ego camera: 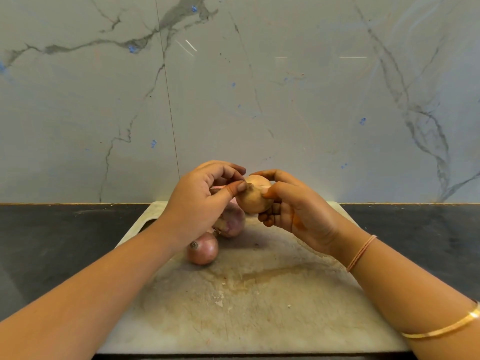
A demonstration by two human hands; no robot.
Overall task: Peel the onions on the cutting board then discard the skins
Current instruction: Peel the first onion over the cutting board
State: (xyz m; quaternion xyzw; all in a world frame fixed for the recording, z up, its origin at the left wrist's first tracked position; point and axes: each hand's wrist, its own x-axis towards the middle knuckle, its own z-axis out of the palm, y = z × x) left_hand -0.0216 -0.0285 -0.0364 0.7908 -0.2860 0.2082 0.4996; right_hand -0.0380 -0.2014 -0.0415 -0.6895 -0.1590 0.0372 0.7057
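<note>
Above cutting board (259, 307), hand-held onion (255, 198).

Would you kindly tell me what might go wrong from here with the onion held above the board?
1. The held onion is gripped in the air by the right hand while the left hand pinches its end; a hard tug might slip it loose onto the cutting board.
2. The near onion and far onion lie loose beneath; a drop or the left forearm might nudge them toward the dark counter.

Black counter (52, 242): stained cutting board (259, 307); front onion (202, 249), rear onion (232, 223) on it.
</note>
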